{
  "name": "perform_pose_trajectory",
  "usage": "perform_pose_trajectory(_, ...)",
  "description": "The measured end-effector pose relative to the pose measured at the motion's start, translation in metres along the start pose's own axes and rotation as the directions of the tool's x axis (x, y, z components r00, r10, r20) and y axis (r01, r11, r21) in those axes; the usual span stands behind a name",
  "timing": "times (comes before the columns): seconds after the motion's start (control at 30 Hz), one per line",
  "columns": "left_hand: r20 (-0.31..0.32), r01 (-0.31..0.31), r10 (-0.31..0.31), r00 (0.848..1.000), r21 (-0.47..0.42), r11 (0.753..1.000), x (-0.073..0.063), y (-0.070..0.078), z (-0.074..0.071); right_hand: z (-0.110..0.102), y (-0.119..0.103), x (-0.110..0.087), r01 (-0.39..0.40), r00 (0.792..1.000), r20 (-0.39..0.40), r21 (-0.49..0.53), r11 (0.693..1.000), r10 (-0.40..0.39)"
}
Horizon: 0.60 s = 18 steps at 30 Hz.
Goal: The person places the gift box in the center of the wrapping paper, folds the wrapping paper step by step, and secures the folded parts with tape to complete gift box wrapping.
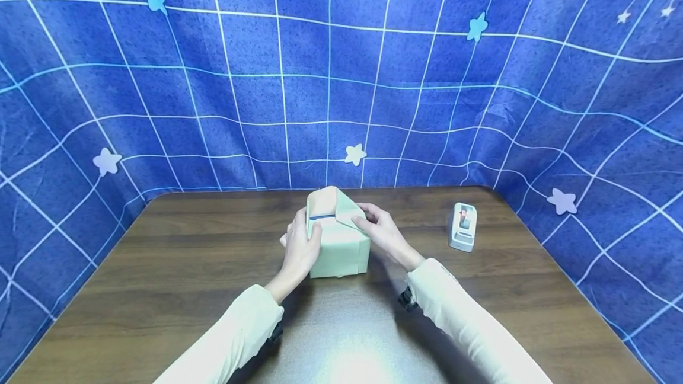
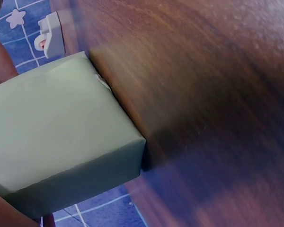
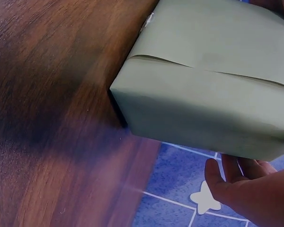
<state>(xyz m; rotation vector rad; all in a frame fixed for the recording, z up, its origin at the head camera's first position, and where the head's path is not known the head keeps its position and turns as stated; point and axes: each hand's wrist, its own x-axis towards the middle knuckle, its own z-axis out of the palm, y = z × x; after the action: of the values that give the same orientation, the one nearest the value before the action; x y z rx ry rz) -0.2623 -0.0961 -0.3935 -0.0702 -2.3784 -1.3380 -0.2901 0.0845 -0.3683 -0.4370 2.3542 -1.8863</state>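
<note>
A box wrapped in pale green paper stands upright near the back middle of the table. At its top, loose paper flaps stick up, and a thin blue strip shows in the opening between them. My left hand grips the box's left side, thumb on the near top edge and fingers along the side. On the right, my right hand pinches the folded top flap, thumb on the near face. The right wrist view shows right-hand fingers by the box's far side.
A white tape dispenser stands on the wooden table, right of the box. Behind the table hangs a blue curtain with a white grid and stars. White sleeves cover both forearms.
</note>
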Motion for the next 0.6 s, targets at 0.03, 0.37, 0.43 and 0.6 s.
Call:
perform_pose_trajectory(0.03, 0.004, -0.001, 0.001, 1.000, 0.011, 1.000, 0.000, 0.000, 0.000, 0.000, 0.003, 0.001, 0.011, 1.000, -0.008, -0.012, 1.000, -0.011)
perform_pose_trajectory(0.37, 0.049, -0.104, 0.094, 0.994, 0.274, 0.956, 0.001, 0.005, -0.002, 0.004, 0.017, 0.003, 0.049, 0.996, -0.075, -0.071, 0.996, -0.055)
perform_pose_trajectory(0.43, 0.078, -0.135, 0.116, 0.990, 0.322, 0.937, 0.001, 0.007, -0.003, 0.005, 0.017, 0.003, 0.046, 0.995, -0.081, -0.066, 0.997, -0.051)
perform_pose_trajectory(0.6, 0.163, -0.184, 0.132, 0.978, 0.370, 0.911, 0.001, 0.008, -0.005, 0.005, 0.019, 0.002, 0.050, 0.994, -0.093, -0.099, 0.994, -0.060)
